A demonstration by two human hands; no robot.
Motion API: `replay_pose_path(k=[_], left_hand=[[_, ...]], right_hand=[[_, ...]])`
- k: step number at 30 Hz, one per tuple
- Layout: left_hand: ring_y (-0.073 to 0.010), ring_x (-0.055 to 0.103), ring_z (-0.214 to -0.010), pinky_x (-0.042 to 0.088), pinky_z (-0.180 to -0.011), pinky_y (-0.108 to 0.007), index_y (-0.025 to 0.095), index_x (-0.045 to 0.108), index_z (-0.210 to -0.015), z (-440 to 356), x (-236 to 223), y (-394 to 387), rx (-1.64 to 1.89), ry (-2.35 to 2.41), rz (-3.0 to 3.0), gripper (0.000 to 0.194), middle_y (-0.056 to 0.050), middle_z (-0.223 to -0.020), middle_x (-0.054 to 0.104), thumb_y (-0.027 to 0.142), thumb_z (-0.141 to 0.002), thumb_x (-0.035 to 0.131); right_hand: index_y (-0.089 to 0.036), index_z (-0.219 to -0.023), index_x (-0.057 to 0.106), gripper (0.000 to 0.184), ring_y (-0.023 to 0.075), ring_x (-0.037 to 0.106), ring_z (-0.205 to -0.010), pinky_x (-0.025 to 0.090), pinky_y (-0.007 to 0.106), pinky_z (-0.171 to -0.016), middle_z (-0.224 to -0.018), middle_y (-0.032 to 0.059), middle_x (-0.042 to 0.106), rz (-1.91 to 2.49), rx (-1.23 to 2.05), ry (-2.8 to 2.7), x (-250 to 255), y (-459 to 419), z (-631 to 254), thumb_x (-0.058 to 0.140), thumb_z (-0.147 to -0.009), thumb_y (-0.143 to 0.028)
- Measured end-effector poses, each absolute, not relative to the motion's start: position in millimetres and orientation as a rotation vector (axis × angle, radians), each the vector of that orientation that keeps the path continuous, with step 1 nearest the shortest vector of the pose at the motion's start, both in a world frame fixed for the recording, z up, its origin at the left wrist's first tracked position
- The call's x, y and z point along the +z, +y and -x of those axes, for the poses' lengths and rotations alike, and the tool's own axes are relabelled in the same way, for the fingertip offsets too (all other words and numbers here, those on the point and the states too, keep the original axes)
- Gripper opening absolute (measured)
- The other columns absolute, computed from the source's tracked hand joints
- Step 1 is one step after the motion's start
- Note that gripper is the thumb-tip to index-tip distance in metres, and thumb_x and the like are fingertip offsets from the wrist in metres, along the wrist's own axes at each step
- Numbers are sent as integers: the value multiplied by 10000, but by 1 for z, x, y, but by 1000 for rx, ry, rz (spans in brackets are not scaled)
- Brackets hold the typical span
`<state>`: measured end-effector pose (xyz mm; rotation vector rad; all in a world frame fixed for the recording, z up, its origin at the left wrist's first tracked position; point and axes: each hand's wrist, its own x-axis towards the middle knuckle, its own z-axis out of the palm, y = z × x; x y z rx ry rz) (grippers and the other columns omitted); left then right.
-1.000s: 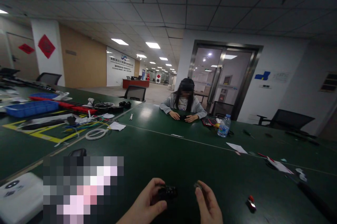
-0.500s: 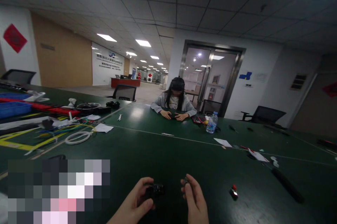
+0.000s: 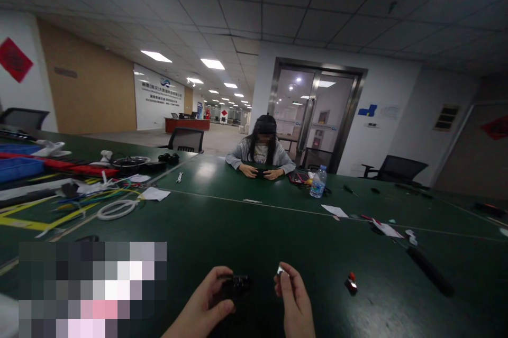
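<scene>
My left hand (image 3: 210,301) is closed around a small black part (image 3: 238,285) with a shiny, ridged end; its exact kind is too dark to make out. Across a short gap, my right hand (image 3: 294,298) pinches a small bright metallic piece (image 3: 281,270) between thumb and fingers. Most of that piece is hidden by the fingertips. To the right of this hand a small red and silver object (image 3: 351,283) lies on the dark green table (image 3: 254,232).
A black-handled tool (image 3: 431,272) lies at right, near paper scraps (image 3: 387,228). Cables, a white coil (image 3: 117,210) and blue trays (image 3: 19,169) crowd the left. Opposite sits a person (image 3: 262,150), both hands on a dark item, beside a water bottle (image 3: 318,182). A wrench (image 3: 179,177) lies farther off.
The metallic piece in my right hand has turned and now catches the light. My left hand keeps its hold on the black part, almost unmoved. The view has shifted slightly.
</scene>
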<state>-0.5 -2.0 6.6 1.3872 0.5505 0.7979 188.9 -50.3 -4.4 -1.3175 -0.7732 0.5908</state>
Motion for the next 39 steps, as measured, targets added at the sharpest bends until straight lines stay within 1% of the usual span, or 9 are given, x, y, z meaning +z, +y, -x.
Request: replay_pose_path(k=[6, 10, 12, 16, 20, 25, 30, 34, 39], left_hand=[[-241, 550, -862, 376, -754, -378, 253, 438, -1067, -1, 0, 0, 834, 560, -1369, 522, -47, -971, 624, 467, -662, 688], [-243, 549, -901, 372, -779, -377, 259, 436, -1072, 0, 3, -1, 819, 580, -1378, 485, -45, -1016, 632, 425, -688, 682], [-239, 551, -904, 375, -782, -374, 267, 441, -1064, 0, 6, -2, 810, 588, -1359, 468, -35, -1018, 635, 394, -688, 690], [-248, 559, -906, 377, -777, -378, 271, 444, -1061, 0, 6, -2, 799, 566, -1352, 473, -30, -991, 638, 394, -680, 695], [-240, 565, -854, 377, -743, -373, 267, 446, -1059, -1, 1, 1, 812, 550, -1376, 483, -32, -951, 641, 438, -676, 686], [-224, 559, -801, 374, -691, -351, 259, 435, -1059, -2, -6, 5, 805, 521, -1404, 522, -45, -954, 630, 502, -663, 672], [-217, 559, -807, 380, -711, -352, 270, 436, -1074, 0, -8, 7, 787, 521, -1427, 500, -35, -953, 625, 523, -692, 635], [-214, 560, -779, 382, -699, -360, 274, 444, -1064, 0, -7, 6, 778, 509, -1416, 485, -28, -925, 623, 530, -694, 627], [-214, 562, -782, 383, -725, -373, 258, 438, -1064, -1, -6, 4, 806, 540, -1397, 494, -31, -923, 621, 528, -696, 628]], right_hand=[[-184, -1003, 607, 577, 219, 619, -766, 491, 322, -700, -822, 52, 667, 1334, 601, -757, -7, -49, -188, 550, -676, -656], [-188, -1016, 604, 547, 219, 620, -783, 491, 329, -709, -853, 55, 679, 1288, 601, -758, -9, -48, -189, 597, -670, -612], [-190, -1011, 606, 538, 228, 623, -821, 496, 335, -721, -885, 61, 681, 1265, 629, -770, -9, -48, -192, 621, -657, -594], [-192, -959, 618, 522, 252, 619, -894, 505, 339, -746, -906, 66, 678, 1257, 699, -813, -8, -48, -195, 654, -620, -588], [-201, -903, 638, 451, 260, 609, -899, 505, 333, -738, -862, 52, 669, 1287, 661, -812, -7, -49, -190, 629, -654, -577], [-203, -892, 648, 461, 267, 607, -897, 504, 345, -736, -876, 56, 664, 1272, 687, -785, -8, -48, -188, 633, -642, -589], [-209, -892, 641, 446, 265, 619, -865, 503, 355, -733, -846, 52, 669, 1279, 670, -799, -9, -46, -189, 619, -654, -586], [-210, -922, 624, 430, 262, 606, -904, 501, 335, -721, -886, 57, 666, 1311, 627, -814, -7, -48, -187, 623, -665, -556], [-190, -913, 624, 489, 256, 602, -891, 491, 317, -714, -877, 60, 666, 1299, 604, -816, -5, -49, -185, 635, -633, -591]])
